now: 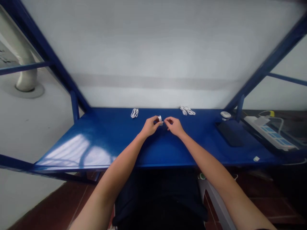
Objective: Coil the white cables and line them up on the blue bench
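Over the middle of the blue table, my left hand (150,126) pinches a small bundle of white cable (160,118) between thumb and fingers. Just to its right is my right hand (175,126), its thumb and fingertips drawn together close to the bundle's edge. What those right fingertips hold, if anything, is too small to make out. Farther back on the left lies a coiled white cable (134,113). A group of coiled white cables (187,110) rests at the table's back edge, right of my hands.
The blue table (115,127) meets a pale wall panel behind. At its right are a dark phone-like slab (229,134), a white rounded case (225,114) and a small white piece (256,158). Beyond lies a white power strip (273,134). Blue frame posts rise on both sides.
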### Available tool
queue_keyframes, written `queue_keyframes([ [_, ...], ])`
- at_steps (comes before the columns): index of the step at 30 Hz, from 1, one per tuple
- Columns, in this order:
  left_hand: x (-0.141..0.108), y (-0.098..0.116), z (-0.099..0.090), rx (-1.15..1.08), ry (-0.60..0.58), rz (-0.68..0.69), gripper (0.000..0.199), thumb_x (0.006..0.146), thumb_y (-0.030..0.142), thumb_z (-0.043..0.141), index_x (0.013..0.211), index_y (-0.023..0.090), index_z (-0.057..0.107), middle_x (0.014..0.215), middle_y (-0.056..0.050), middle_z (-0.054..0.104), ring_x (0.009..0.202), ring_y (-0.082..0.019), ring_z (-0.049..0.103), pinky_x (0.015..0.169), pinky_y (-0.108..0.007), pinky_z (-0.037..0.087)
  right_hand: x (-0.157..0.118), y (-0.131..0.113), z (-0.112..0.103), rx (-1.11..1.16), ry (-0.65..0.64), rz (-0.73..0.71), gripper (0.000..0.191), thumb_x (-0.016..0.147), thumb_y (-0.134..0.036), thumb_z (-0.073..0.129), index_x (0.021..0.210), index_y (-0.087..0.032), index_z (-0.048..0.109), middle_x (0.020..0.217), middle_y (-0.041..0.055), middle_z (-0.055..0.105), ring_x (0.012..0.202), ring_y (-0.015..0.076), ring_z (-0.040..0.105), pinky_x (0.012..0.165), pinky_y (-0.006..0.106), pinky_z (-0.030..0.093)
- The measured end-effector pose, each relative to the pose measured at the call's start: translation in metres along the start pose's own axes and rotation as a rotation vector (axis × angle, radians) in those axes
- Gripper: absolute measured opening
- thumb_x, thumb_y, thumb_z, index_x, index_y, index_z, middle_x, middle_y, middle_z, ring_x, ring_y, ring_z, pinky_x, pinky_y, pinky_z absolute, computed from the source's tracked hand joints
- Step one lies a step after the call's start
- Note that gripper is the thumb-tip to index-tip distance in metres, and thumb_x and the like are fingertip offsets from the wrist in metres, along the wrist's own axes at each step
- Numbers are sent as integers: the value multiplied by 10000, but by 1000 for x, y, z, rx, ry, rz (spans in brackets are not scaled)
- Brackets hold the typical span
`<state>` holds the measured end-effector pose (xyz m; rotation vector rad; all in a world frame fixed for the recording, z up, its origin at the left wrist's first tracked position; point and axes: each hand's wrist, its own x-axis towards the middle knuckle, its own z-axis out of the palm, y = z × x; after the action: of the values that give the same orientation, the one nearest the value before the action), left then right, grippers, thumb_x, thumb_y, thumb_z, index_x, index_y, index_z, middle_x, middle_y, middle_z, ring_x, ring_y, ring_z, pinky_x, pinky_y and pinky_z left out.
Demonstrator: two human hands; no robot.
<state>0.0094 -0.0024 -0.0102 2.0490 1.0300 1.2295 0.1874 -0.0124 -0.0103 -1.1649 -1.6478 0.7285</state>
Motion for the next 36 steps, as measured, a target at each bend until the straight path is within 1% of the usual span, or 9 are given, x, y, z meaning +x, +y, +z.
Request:
queue_keyframes([
  [3, 0, 1, 1, -15, -8, 6, 175, 845, 322, 604, 905, 164, 650, 859, -43, 683, 803, -168, 633, 753, -279, 501, 2, -1, -2, 71, -45, 40, 270, 758, -447, 632, 792, -179, 632, 638, 10, 586, 472, 131, 526, 401, 264, 455],
  [7, 0, 1, 1, -13, -12, 17, 183, 843, 309, 610, 930, 155, 659, 868, -56, 688, 809, -176, 640, 752, -283, 505, 3, 0, -2, 135, -56, 58, 279, 728, -459, 664, 754, -186, 615, 594, -7, 565, 460, 121, 510, 400, 254, 444],
  [13, 0, 3, 2, -17, 18, 75, 161, 839, 277, 610, 933, 160, 670, 945, -76, 678, 881, -184, 636, 778, -283, 507, 5, 2, -4, 184, -79, 114, 257, 712, -436, 670, 722, -186, 609, 557, -29, 539, 405, 92, 449, 388, 235, 362],
  [16, 1, 3, 1, -30, 5, 64, 145, 843, 271, 605, 899, 159, 676, 901, -68, 678, 848, -178, 638, 781, -289, 508, 6, 3, -5, 186, -81, 85, 243, 717, -419, 663, 713, -181, 614, 590, -17, 554, 441, 87, 430, 416, 231, 342],
  [19, 1, 3, 1, -70, -34, 35, 175, 856, 303, 599, 888, 149, 676, 854, -63, 684, 800, -172, 640, 756, -287, 513, 6, 1, -9, 159, -95, 22, 222, 728, -394, 655, 703, -176, 622, 625, -7, 568, 515, 97, 445, 479, 234, 356],
  [22, 1, 5, 0, -107, -59, 30, 202, 865, 330, 593, 886, 142, 666, 833, -59, 679, 776, -167, 637, 727, -276, 510, 7, -2, -13, 167, -133, -1, 222, 733, -391, 656, 700, -175, 619, 622, -10, 558, 548, 104, 447, 524, 243, 363],
  [26, 0, 9, 0, -106, -72, 70, 189, 867, 326, 593, 880, 147, 654, 838, -55, 665, 777, -164, 626, 714, -269, 494, 7, -6, -20, 209, -202, 21, 247, 720, -412, 672, 709, -172, 619, 614, -17, 551, 543, 103, 429, 535, 250, 345],
  [30, 0, 12, 0, -58, -79, 104, 182, 868, 328, 593, 867, 157, 654, 828, -49, 656, 754, -157, 605, 694, -265, 471, 9, -4, -25, 231, -273, 64, 245, 711, -407, 684, 724, -168, 631, 610, -26, 544, 531, 98, 420, 533, 248, 327],
  [36, -2, 17, -1, 45, -151, 167, 155, 883, 299, 571, 848, 167, 643, 821, -36, 623, 724, -137, 552, 684, -256, 433, 9, 0, -32, 228, -355, 60, 217, 720, -381, 683, 741, -168, 646, 662, -12, 584, 585, 114, 477, 587, 255, 370],
])
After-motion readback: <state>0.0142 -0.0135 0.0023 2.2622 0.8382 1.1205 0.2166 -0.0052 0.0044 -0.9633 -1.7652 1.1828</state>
